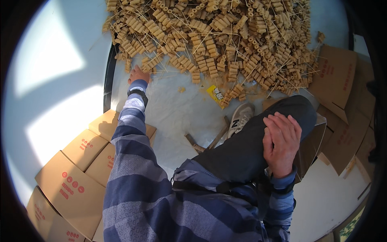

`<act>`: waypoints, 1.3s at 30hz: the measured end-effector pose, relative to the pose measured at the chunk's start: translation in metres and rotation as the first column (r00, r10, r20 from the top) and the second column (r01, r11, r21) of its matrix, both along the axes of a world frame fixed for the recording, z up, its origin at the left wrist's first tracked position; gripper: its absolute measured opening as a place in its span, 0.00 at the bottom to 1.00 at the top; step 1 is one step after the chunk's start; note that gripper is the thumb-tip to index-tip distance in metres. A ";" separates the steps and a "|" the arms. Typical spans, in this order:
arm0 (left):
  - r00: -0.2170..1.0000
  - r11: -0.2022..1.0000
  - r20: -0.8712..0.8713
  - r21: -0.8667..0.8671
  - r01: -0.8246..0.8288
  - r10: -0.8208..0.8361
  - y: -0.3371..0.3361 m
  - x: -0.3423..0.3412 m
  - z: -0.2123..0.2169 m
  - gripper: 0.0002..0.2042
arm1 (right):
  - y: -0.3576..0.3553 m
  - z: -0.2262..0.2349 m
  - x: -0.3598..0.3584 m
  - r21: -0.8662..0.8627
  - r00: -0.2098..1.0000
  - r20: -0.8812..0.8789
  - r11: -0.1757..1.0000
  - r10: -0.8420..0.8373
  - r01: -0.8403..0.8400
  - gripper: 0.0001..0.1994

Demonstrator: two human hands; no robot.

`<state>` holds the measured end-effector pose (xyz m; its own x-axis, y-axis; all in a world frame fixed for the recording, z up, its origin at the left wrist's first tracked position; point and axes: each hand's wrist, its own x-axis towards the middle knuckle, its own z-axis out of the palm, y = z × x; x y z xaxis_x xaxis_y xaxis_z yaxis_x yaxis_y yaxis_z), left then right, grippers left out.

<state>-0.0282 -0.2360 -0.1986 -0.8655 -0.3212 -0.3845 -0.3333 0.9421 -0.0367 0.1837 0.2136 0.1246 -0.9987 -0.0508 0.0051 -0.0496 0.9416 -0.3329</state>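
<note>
A large pile of tan skewers [225,36], each threaded with ribbed, tube-like pieces on a thin stick, is spread across the upper part of the view on the pale floor [169,117]. The pile's near left edge is reached by the left hand [139,75], which is set against the outermost skewers. Its fingertips are partly hidden, so whether anything is pinched cannot be told. A dark band [139,95] is worn on that wrist, over a striped sleeve [135,173].

At the pile's near edge, a yellow packet [216,97] is seen beside a few skewers. Close by, a grey shoe [240,119] is planted next to some wooden legs [219,135]. The right hand [282,139] is rested on the knee of the dark trousers [238,157], its fingers extended and only slightly parted, with nothing held.

Cardboard boxes [74,183] with red printing are stacked at the left, and more brown cardboard [333,78] is gathered at the right.
</note>
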 end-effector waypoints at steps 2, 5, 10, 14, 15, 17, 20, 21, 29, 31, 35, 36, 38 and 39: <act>0.983 0.994 0.164 0.061 -0.088 0.077 -0.002 -0.003 -0.016 0.31 | 0.000 -0.001 -0.001 -0.001 1.000 0.001 1.000 0.003 -0.003 0.13; 0.966 0.994 0.255 0.102 0.023 -0.049 0.014 0.017 -0.041 0.27 | 0.001 -0.001 0.000 0.007 1.000 0.010 1.000 0.003 -0.003 0.14; 0.995 0.970 -0.091 0.240 0.050 -0.029 0.066 0.084 -0.070 0.14 | 0.001 0.000 0.000 0.008 1.000 0.012 1.000 0.011 -0.011 0.14; 0.962 0.931 0.119 0.305 0.201 -0.247 0.123 0.139 -0.070 0.11 | 0.000 -0.001 0.001 0.005 1.000 0.000 1.000 0.009 -0.009 0.13; 0.943 0.912 0.163 0.347 0.220 -0.289 0.136 0.149 -0.066 0.11 | 0.000 -0.001 0.002 0.009 1.000 -0.003 1.000 0.007 -0.006 0.13; 0.982 0.867 0.135 0.496 0.050 -0.133 0.159 0.169 -0.055 0.10 | 0.001 -0.001 0.003 0.022 1.000 0.001 1.000 0.001 -0.001 0.13; 0.996 0.708 0.082 0.700 -0.091 0.047 0.161 0.176 -0.022 0.10 | 0.001 -0.001 0.006 0.031 1.000 -0.007 1.000 -0.003 0.003 0.13; 0.985 0.640 0.123 0.750 -0.170 0.119 0.158 0.174 -0.007 0.10 | 0.001 -0.001 0.006 0.026 1.000 -0.012 1.000 0.001 -0.001 0.12; 0.848 0.816 -0.217 0.240 0.526 -0.483 0.091 0.118 0.077 0.15 | -0.004 -0.003 -0.001 0.022 1.000 -0.024 1.000 0.004 -0.003 0.11; 0.850 0.835 -0.199 0.175 0.521 -0.488 0.082 0.105 0.056 0.17 | -0.004 -0.003 -0.001 0.015 0.999 -0.034 1.000 0.004 -0.003 0.11; 0.876 0.863 -0.047 0.157 0.480 -0.479 0.064 0.090 0.002 0.20 | -0.002 -0.003 0.001 0.025 1.000 -0.016 1.000 -0.002 0.002 0.11; 0.876 0.860 -0.091 0.165 0.483 -0.474 0.060 0.094 -0.006 0.21 | -0.001 -0.003 0.001 0.018 1.000 -0.025 1.000 -0.003 0.003 0.11; 0.940 0.897 -0.154 0.288 0.337 -0.304 0.054 0.105 -0.019 0.24 | -0.001 -0.003 0.001 0.016 1.000 -0.028 1.000 -0.010 0.011 0.11; 0.946 0.892 -0.223 0.335 0.303 -0.237 0.048 0.109 -0.023 0.25 | -0.001 -0.003 0.000 0.022 1.000 -0.021 1.000 -0.007 0.007 0.11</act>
<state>0.0811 -0.1882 -0.2216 -0.9615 0.0662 -0.2666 -0.0344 0.9338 0.3561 0.1842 0.2130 0.1212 -0.9987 -0.0442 0.0250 -0.0498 0.9491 -0.3110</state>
